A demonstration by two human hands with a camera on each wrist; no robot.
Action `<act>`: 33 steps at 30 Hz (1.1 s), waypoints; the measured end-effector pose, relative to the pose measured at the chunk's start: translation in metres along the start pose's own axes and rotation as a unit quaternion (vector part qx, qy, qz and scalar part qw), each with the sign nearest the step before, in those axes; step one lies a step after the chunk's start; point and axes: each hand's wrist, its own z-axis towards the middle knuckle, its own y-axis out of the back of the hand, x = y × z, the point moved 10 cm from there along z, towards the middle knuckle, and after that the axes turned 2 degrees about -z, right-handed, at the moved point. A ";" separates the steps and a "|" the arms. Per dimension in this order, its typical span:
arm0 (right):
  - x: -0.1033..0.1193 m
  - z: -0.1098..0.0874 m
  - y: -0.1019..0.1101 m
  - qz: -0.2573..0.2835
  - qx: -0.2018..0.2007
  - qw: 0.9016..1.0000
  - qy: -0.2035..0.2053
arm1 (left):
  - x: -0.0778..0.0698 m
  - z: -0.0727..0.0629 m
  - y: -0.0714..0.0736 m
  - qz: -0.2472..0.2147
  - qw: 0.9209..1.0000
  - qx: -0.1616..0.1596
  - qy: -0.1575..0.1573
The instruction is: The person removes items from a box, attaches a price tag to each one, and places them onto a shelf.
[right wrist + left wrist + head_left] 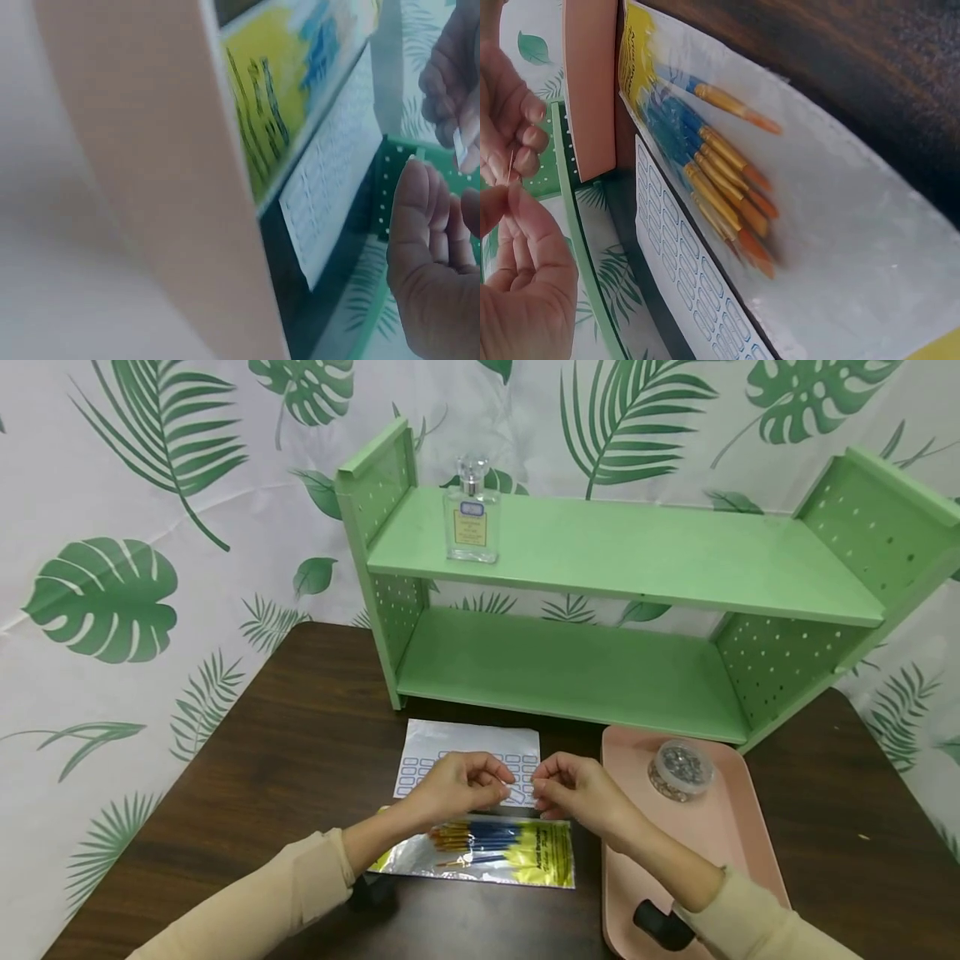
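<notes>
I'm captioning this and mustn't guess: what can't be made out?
- Fine print on perfume bottle: too small, head view.
- Markings on sticker: too small, head view.
- Part of sticker sheet: hidden by left hand, head view.
- Pink tray: cut off by left edge, right wrist view.

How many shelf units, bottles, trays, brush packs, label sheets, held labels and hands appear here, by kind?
Shelf unit: 1
Bottle: 1
Tray: 1
Brush pack: 1
Label sheet: 1
Held label: 1
Hands, left hand and right hand: 2
Total: 8

Two hands [459, 789] [581, 793]; one each: label sheet [465, 739], brush packet [480, 853], bottle [471, 531], tray [720, 835].
</notes>
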 end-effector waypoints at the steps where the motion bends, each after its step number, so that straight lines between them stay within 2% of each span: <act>1: -0.003 -0.001 -0.001 0.012 0.001 1.000 -0.012 | 0.001 0.000 0.001 -0.007 1.000 -0.004 0.000; 5: -0.012 -0.004 -0.007 0.051 0.007 0.998 -0.045 | 0.003 -0.002 0.004 -0.025 1.000 -0.018 -0.001; 12: -0.018 -0.002 -0.013 0.076 -0.007 0.995 -0.065 | 0.005 -0.003 0.004 -0.030 0.999 -0.022 -0.007; 21: -0.019 -0.001 -0.015 0.054 -0.013 0.996 -0.072 | 0.010 -0.005 0.004 -0.025 1.000 -0.018 0.001; 33: -0.020 0.003 -0.021 0.025 0.014 0.997 -0.065 | 0.015 -0.005 0.006 -0.006 1.000 -0.021 0.017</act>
